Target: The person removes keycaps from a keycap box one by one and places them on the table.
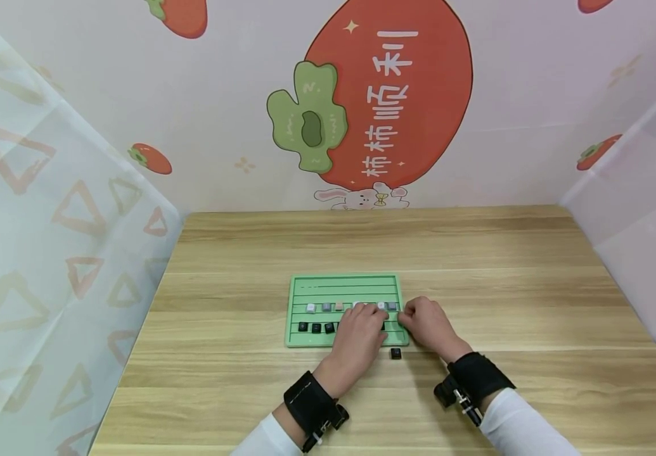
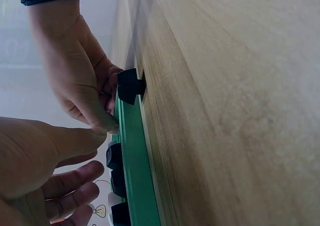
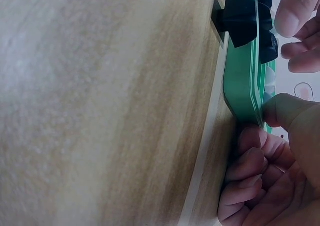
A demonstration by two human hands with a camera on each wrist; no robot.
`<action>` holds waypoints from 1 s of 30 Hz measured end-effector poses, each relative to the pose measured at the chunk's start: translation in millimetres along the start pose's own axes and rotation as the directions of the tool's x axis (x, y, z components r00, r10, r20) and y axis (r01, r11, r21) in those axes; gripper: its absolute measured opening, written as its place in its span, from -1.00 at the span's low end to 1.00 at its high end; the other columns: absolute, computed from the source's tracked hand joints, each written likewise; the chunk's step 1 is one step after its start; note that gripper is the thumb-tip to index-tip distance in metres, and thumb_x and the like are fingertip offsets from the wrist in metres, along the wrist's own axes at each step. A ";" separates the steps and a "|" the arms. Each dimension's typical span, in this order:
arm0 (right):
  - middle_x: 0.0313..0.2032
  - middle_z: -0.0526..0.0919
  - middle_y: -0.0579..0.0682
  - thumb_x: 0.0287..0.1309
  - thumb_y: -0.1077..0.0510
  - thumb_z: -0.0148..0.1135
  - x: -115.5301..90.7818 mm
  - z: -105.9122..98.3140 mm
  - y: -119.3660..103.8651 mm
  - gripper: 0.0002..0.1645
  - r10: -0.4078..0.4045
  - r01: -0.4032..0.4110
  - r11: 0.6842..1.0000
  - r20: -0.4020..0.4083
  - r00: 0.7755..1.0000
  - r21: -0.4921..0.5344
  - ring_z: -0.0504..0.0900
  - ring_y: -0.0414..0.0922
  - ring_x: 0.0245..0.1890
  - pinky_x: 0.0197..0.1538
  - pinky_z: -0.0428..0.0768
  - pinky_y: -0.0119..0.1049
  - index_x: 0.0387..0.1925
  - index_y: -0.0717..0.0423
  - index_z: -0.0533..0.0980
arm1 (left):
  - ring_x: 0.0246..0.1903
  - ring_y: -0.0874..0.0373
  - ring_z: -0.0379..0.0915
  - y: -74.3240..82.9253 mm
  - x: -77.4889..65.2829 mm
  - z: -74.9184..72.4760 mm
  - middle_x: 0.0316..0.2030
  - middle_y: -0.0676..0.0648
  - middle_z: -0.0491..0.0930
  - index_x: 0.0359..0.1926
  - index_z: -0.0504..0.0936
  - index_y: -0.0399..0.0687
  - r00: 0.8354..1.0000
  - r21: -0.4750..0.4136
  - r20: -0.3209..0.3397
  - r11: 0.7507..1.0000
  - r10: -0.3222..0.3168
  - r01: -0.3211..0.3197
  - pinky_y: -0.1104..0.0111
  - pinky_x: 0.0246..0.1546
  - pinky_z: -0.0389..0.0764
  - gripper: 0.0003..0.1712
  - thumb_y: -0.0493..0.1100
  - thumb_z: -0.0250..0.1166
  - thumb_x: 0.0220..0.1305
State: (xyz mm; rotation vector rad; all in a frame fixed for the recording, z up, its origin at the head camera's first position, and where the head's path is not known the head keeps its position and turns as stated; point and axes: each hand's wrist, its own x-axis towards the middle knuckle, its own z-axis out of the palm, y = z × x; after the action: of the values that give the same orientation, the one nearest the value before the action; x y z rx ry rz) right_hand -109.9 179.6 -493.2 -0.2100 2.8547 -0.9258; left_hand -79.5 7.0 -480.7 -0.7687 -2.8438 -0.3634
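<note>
A green ridged tray (image 1: 328,291) lies on the table, bearing a front row of black keycaps (image 1: 316,328) and, behind it, a row of white, grey and pinkish keycaps (image 1: 326,308). My left hand (image 1: 360,335) hovers over the tray's right half, covering part of both rows. Its fingers are loosely bent with nothing visible between them in the left wrist view. At the tray's right edge, my right hand (image 3: 285,171) pinches the rim, thumb on top and curled fingers against the side. One loose black keycap (image 1: 396,353) sits on the table before the tray's front right corner.
The wooden table (image 1: 236,392) extends around the tray on all sides. A printed wall hanging (image 1: 236,95) rises behind the table's back edge. Pale cloth sheets stand at the left (image 1: 48,253) and right (image 1: 647,209). Black camera straps (image 1: 307,402) circle both wrists.
</note>
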 end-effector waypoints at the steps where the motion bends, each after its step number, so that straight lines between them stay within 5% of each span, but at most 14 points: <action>1: -0.81 0.09 -0.19 0.04 0.20 0.13 0.1 0.0 -0.1 -0.54 0.000 0.000 1.000 -0.001 1.000 -0.001 0.11 -0.23 -0.76 -0.56 0.13 -0.37 -0.86 0.03 0.21 | -0.20 0.15 0.45 -0.1 0.5 0.4 -0.18 0.06 0.60 -0.14 0.67 0.06 1.000 0.004 0.005 1.000 0.000 0.000 0.34 -0.26 0.44 -0.69 -0.01 0.38 0.05; 17: -0.81 0.09 -0.19 0.02 0.21 0.14 0.4 1.6 1.1 -0.55 0.001 -0.001 1.000 -0.004 1.000 -0.006 0.11 -0.23 -0.75 -0.56 0.13 -0.37 -0.86 0.04 0.21 | -0.25 0.13 0.46 0.3 7.1 2.9 -0.27 0.07 0.60 -0.23 0.69 0.05 0.998 0.105 0.060 0.994 0.013 -0.020 0.32 -0.29 0.45 -0.73 0.03 0.37 0.05; 30: -0.81 0.12 -0.19 0.00 0.23 0.15 1.1 1.0 -1.0 -0.56 0.006 -0.006 1.000 -0.015 1.000 -0.012 0.16 -0.23 -0.75 -0.57 0.15 -0.37 -0.86 0.04 0.22 | -0.35 0.15 0.42 -0.8 7.3 9.0 -0.34 0.06 0.59 -0.29 0.70 0.05 0.998 0.100 0.060 0.995 0.014 -0.020 0.35 -0.39 0.42 -0.88 -0.10 0.31 0.13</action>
State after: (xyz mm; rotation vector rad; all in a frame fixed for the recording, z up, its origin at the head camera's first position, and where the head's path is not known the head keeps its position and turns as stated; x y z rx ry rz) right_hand -110.7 178.0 -493.6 -0.1961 2.8731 -0.9134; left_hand -87.0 12.3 -487.8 -0.7958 -2.8824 -0.1961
